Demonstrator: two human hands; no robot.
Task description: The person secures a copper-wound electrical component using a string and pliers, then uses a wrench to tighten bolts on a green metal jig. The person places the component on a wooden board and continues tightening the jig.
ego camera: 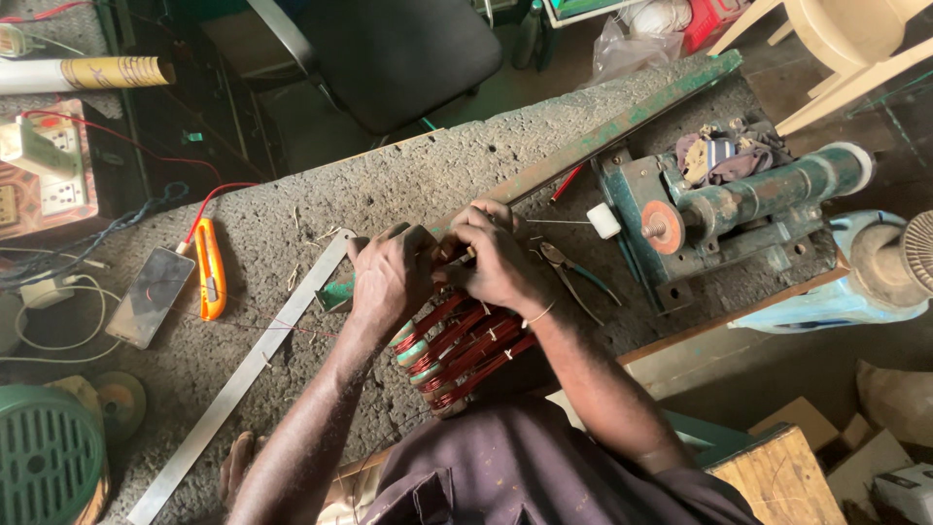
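A round motor stator point(457, 350) wound with red copper wire coils sits at the near edge of the rough grey workbench point(408, 185), close to my body. My left hand point(391, 274) rests on its upper left side, fingers curled over the coils. My right hand point(498, 255) presses on the top of the winding, fingers closed around a small wooden-looking piece that is mostly hidden. Both hands touch each other above the stator.
Pliers point(575, 272) lie just right of my right hand. A green winding machine point(724, 209) stands at right. An orange utility knife point(209, 270), a phone point(151, 297) and a long metal ruler point(243, 374) lie at left. A black chair point(398, 53) is beyond the bench.
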